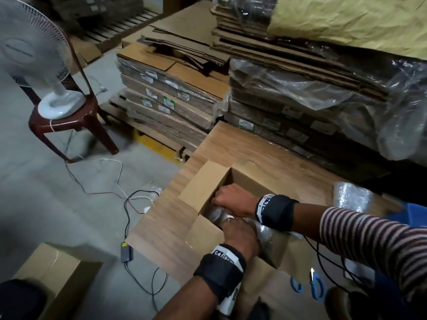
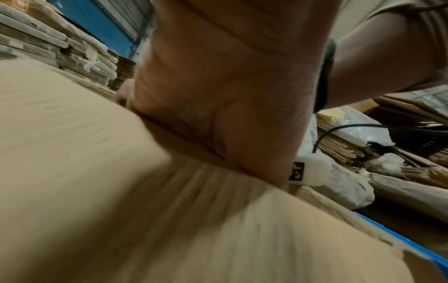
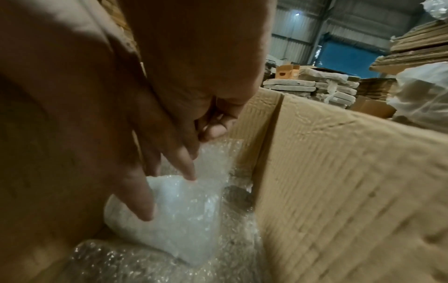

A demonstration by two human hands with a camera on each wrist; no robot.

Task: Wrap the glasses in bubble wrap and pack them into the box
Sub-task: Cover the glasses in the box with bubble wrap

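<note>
Both hands press bubble-wrapped bundles down inside the box

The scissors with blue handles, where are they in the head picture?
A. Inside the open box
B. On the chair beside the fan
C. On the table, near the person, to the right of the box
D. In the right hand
C: the scissors lie on the table, to the right of the box, and neither hand touches them.

Hand on bubble-wrapped bundle
</note>
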